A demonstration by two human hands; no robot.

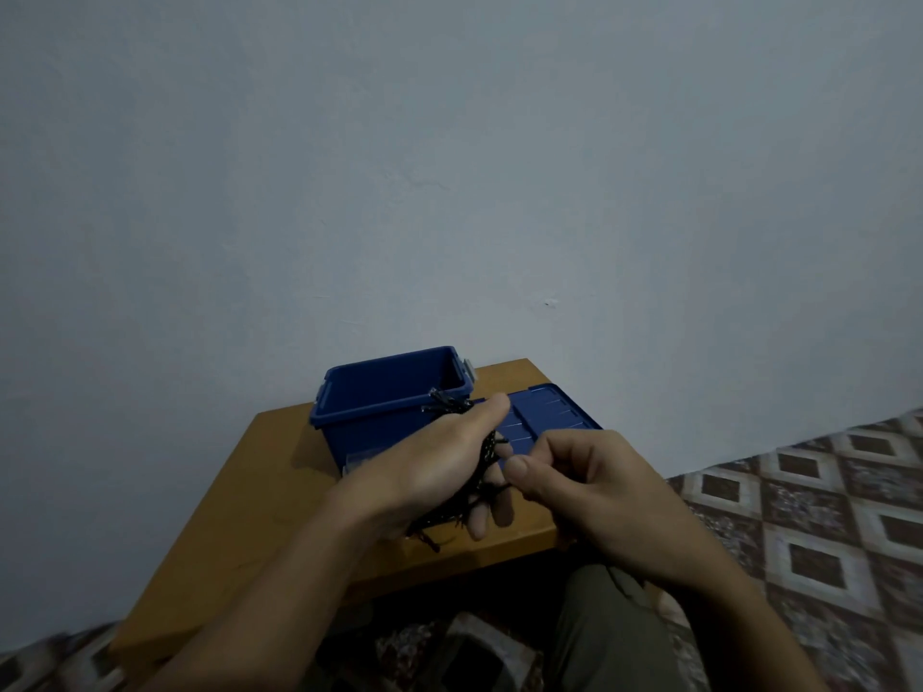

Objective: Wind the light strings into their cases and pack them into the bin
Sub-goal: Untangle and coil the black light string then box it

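My left hand (429,472) grips a wound bundle of black light string (487,454); its top end sticks out above my thumb and loose loops hang below my palm. My right hand (584,484) is beside it, thumb and fingers pinching a thin strand of the same string near my left fingertips. Behind my hands stands an open blue plastic bin (379,407) on a low wooden table (259,486). The bin's blue lid (554,412) lies flat to its right. No case is plainly visible; something pale shows at the bin's base, mostly hidden by my left hand.
The table stands against a plain pale wall. A patterned floor covering (824,516) spreads to the right and below. My knee in olive trousers (614,636) is under my right forearm, at the table's near edge.
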